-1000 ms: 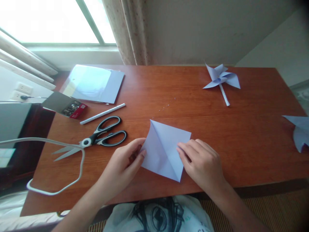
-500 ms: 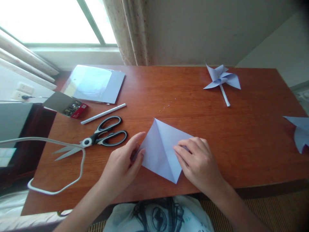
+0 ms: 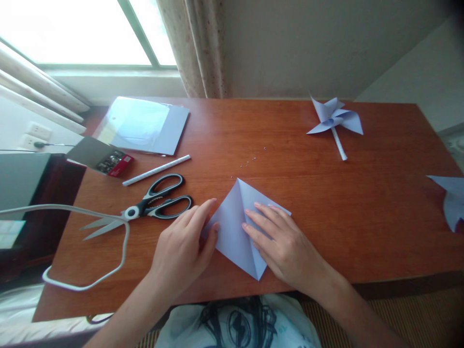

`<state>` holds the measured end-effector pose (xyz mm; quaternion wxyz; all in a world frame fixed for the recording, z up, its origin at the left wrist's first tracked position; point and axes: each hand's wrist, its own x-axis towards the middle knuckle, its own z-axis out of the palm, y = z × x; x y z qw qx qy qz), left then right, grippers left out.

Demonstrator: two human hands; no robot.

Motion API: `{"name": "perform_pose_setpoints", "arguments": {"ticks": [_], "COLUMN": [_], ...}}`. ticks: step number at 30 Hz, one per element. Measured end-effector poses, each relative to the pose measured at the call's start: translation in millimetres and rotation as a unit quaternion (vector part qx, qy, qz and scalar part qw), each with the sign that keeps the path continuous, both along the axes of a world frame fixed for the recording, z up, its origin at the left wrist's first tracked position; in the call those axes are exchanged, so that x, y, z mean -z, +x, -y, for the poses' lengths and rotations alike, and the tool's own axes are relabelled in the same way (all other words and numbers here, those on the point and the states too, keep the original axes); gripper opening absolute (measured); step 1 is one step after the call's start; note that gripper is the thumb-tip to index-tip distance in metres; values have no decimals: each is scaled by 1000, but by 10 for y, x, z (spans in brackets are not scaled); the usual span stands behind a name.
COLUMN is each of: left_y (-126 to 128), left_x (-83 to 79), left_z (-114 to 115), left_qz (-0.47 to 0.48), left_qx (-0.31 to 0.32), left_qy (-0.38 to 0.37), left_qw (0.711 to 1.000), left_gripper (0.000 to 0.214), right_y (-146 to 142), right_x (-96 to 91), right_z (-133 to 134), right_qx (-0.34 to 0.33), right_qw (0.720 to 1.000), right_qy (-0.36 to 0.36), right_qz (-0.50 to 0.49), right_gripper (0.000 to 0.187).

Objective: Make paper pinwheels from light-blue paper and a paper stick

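1 creased paper square [image 3: 232, 224]: R hand [image 3: 277, 241] splayed loose atop, L hand [image 3: 184, 241] curled @ edge, can't tell grip tbh.

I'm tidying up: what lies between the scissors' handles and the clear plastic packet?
The thin white stick lies between the scissors' handles and the packet, in the head view.

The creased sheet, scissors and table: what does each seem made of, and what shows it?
Sheet: matt paper, by its crisp crease. Scissors: blades probably smooth metal, being grey and slender; handles perhaps plastic, being thick and rounded. Table: likely varnished wood or veneer, by faint grain and sheen.
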<state>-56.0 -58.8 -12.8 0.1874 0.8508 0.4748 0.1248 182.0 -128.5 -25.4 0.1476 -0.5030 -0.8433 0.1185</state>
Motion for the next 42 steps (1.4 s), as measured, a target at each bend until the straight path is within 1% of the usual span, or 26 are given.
{"name": "perform_pose_setpoints", "arguments": {"ticks": [3, 6, 8, 10, 12, 14, 16, 20, 22, 25, 29, 31, 34, 39, 42], "left_y": [-6, -10, 1, 27, 60, 86, 96, 85, 85, 97, 108, 100, 80, 82, 93], "left_x": [-20, -23, -6, 21, 50, 71, 80, 65, 47, 28, 25, 26, 25, 37, 53], "left_z": [9, 42, 72, 95, 103, 98, 85, 61, 50, 28, -8, -21, -32, -53, -78], "left_qz": [-8, -18, -20, -16, -20, -29, -36, -37, -40, -40, -26, -21, -16, -11, -11], "left_qx": [-3, 18, 71, 152, 221, 255, 266, 274, 273, 271, 266, 267, 272, 274, 275], "left_qy": [31, 97, 130, 139, 123, 95, 68, 46, 43, 39, 33, 24, 15, 22, 27], "left_qw": [999, 995, 989, 978, 967, 962, 961, 960, 960, 961, 963, 963, 962, 962, 961], "left_gripper": [43, 47, 46, 44, 42, 42, 44, 43, 41, 40, 38, 39, 40, 40, 38], "right_y": [-12, -32, -51, -65, -61, -27, 37, 209, 285, 355, 380, 380, 373, 333, 316], "right_x": [1, 6, 10, 11, 11, 10, 9, 1, -8, -20, -15, -15, -30, -39, -17], "right_z": [9, 15, 13, 9, 5, 6, 17, 48, 57, 50, 10, -11, -29, -22, -19], "right_qx": [4, 8, 11, 12, 7, -4, -19, -63, -81, -95, -109, -118, -125, -141, -152], "right_qw": [1000, 1000, 1000, 1000, 1000, 1000, 999, 995, 994, 994, 994, 992, 991, 989, 987], "right_qy": [-17, -15, -9, -2, 0, -9, -31, -73, -76, -61, 2, 25, 29, 11, 30], "right_qz": [3, 8, 14, 20, 21, 18, 12, -7, -6, 10, 23, 25, 28, 35, 39], "right_gripper": [35, 35, 34, 34, 33, 34, 40, 69, 72, 63, 42, 37, 36, 41, 37]}}
